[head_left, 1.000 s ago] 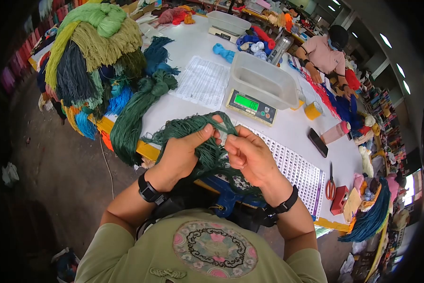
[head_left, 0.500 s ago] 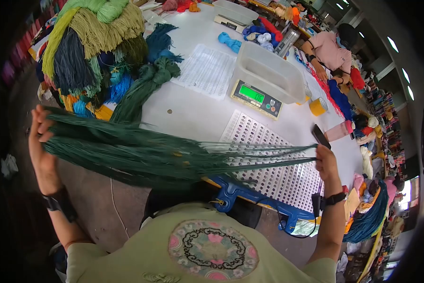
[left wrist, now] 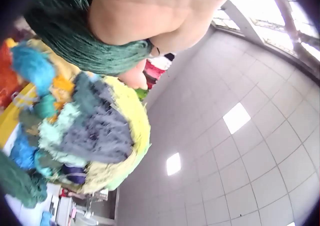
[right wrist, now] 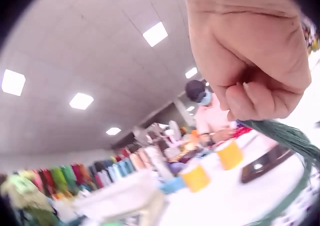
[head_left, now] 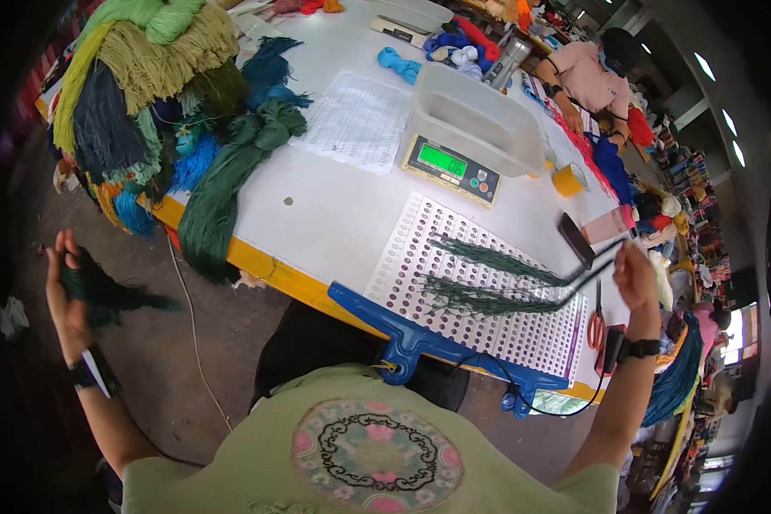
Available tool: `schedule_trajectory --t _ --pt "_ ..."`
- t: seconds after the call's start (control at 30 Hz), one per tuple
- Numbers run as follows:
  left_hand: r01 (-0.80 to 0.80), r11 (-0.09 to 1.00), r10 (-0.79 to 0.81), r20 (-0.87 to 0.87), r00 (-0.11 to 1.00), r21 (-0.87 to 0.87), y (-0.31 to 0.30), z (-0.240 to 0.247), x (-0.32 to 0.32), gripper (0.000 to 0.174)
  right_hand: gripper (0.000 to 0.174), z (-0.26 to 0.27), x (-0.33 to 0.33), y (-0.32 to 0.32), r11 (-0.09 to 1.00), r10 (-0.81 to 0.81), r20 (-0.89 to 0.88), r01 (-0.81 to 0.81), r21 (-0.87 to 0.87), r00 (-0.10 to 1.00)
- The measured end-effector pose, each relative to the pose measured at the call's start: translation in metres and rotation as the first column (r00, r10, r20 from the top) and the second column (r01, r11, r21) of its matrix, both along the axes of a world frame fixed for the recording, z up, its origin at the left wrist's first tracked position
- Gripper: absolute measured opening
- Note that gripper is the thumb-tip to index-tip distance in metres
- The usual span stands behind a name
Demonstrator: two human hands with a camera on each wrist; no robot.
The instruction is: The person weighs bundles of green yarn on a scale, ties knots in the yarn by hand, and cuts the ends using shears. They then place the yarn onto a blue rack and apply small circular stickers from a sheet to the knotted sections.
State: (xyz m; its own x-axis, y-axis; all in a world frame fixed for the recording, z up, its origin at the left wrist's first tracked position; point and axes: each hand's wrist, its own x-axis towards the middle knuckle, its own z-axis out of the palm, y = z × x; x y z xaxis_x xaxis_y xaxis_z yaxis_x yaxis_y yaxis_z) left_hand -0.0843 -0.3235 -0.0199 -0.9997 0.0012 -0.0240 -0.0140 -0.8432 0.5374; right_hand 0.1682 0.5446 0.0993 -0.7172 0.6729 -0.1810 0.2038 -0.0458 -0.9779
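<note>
In the head view, well left of the scale [head_left: 450, 170], the fingers of the left hand [head_left: 66, 291] grip a dark green hank [head_left: 102, 295]; right of the scale, those of the right hand [head_left: 636, 276] clench thin green strands [head_left: 488, 301]. The left wrist view shows the hank bending softly, probably light and easily snagged. In the right wrist view, the strands' gathered end seems the best hold

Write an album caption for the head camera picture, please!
Left hand holds a green thread bundle; right hand holds green strands trailing over a dotted board.
</note>
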Motion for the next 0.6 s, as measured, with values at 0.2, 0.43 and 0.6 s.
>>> schedule_trajectory --t 0.2,0.43,0.6 --pt "0.243 0.963 -0.256 -0.107 0.961 -0.118 0.161 -0.004 0.038 0.02 0.028 0.16 -0.092 -0.015 0.863 0.497 -0.508 -0.46 0.207 0.704" --pt "0.276 0.744 -0.352 -0.005 0.936 -0.608 0.289 -0.003 0.058 0.025 0.027 0.287 -0.202 -0.082 0.94 0.292 -0.759 -0.028 0.34 0.582" --pt "0.354 0.682 -0.385 0.097 0.918 -0.64 0.328 -0.033 0.051 0.016 0.032 0.302 -0.249 -0.112 0.802 0.451 -0.702 0.094 0.589 0.551"
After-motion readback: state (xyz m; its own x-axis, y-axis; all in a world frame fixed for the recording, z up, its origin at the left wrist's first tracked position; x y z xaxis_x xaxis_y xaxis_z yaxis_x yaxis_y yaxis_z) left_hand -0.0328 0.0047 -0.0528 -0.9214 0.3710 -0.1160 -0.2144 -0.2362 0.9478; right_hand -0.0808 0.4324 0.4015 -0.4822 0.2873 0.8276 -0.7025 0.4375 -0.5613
